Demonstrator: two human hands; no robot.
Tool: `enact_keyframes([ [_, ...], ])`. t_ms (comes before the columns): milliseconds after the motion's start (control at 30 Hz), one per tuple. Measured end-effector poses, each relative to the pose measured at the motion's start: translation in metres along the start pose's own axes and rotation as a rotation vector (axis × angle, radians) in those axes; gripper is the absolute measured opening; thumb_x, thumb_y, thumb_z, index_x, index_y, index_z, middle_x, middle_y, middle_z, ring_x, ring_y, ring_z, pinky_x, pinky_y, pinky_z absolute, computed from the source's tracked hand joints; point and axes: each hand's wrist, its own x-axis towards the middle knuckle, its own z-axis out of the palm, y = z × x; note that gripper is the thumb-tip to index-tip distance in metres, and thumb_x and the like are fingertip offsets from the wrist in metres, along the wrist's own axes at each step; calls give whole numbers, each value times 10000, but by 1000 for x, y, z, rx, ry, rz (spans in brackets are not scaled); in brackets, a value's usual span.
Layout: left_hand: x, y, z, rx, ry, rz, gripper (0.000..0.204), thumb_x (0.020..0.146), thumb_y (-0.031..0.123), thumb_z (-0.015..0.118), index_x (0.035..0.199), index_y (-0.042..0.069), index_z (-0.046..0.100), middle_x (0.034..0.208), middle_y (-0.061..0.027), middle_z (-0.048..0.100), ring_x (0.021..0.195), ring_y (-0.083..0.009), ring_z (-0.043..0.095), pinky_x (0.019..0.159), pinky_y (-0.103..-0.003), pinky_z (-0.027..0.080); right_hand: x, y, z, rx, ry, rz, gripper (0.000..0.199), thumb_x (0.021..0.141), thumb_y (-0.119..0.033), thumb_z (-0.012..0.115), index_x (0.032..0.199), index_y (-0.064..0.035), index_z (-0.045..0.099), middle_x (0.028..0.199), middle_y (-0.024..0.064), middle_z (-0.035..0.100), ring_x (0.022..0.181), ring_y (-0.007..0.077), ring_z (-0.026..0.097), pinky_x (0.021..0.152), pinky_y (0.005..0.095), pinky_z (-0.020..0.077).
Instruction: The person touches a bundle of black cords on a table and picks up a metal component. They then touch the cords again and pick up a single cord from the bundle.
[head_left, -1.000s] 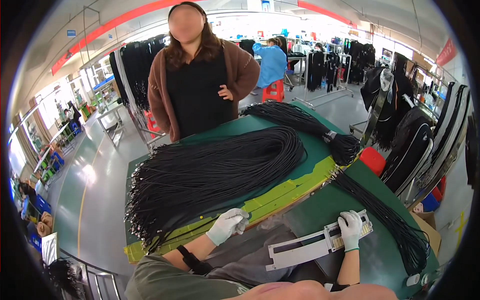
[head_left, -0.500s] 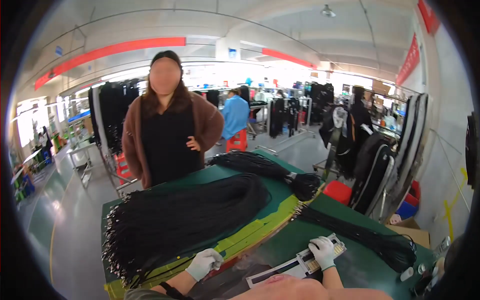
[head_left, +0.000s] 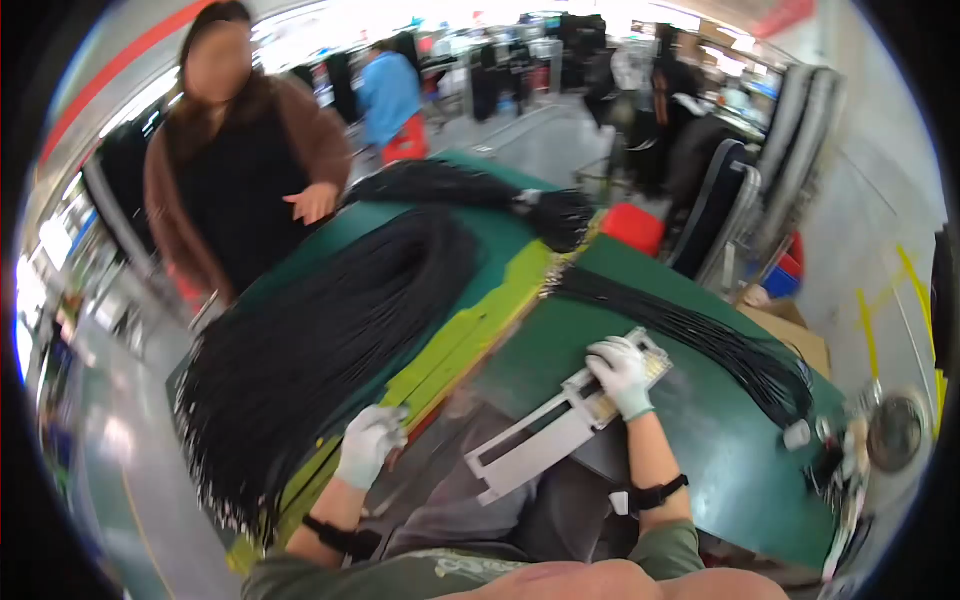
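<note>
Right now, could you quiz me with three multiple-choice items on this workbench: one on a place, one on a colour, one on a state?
1. Where does the right hand rest?
A. on the white slotted jig
B. on the red stool
C. in the air

2. What colour is the big cord bundle?
A. white
B. black
C. blue

3. How is the left hand?
A. bare
B. gloved, at the bundle's edge
C. gloved, holding scissors

Answers: 1 A, its fingers lie across the jig's far end. 2 B, the looped cords look black on the green table. 3 B, a white glove covers it beside the cords.
</note>
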Motion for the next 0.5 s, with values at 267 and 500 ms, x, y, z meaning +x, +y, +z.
enact_keyframes([
  [267,-5,-3,-8,-150,-158,61,73,849,-23,507,856,-7,577,922,-151,598,712,-195,596,622,-304,507,-10,10,5,-23,-14,73,192,767,-165,666,916,-46,693,972,97,676,1053,306,566,949,404,411],
  [500,-6,-8,-16,-234,-206,105,83,861,-21,502,883,2,579,949,-138,600,710,-192,601,624,-307,509,-13,7,8,-33,12,99,185,772,-158,658,912,-41,685,984,96,673,1065,307,559,957,408,405],
])
